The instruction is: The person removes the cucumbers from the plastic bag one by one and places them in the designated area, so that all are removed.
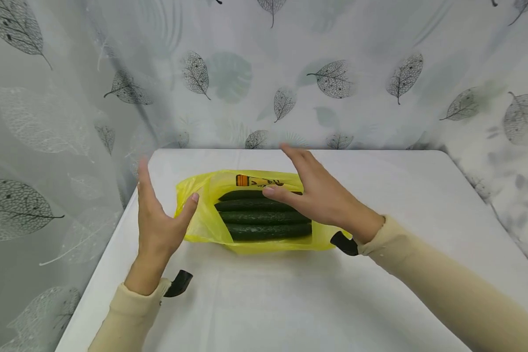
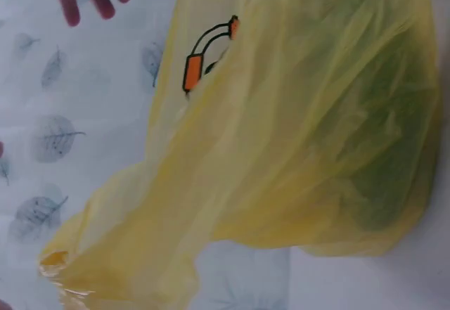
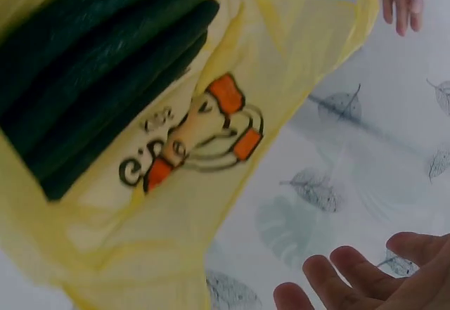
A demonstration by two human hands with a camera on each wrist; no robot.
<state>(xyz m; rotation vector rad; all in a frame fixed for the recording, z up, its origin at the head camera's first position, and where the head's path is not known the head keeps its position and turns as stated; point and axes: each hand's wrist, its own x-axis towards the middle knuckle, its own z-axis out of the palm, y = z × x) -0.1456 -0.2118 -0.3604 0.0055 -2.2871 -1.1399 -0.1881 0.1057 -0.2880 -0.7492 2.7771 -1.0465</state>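
A yellow plastic bag (image 1: 200, 220) with an orange and black print lies on the table, its mouth spread wide. Several long dark green cucumbers (image 1: 266, 217) lie side by side inside it. Beside the bag's left end, my left hand (image 1: 160, 227) is raised with thumb and fingers apart, holding nothing. My right hand (image 1: 323, 195) hovers over the bag's right part, fingers extended, and hides some of the cucumbers' right ends. In the right wrist view, the cucumbers (image 3: 91, 71) show through the mouth; in the left wrist view, the bag's side (image 2: 246, 162) covers them.
A white cloth covers the table (image 1: 255, 303), which extends in front of the bag and to its right. Behind and to the left hangs a pale curtain (image 1: 233, 73) with leaf prints. Small black mounts (image 1: 179, 283) sit at both wrists.
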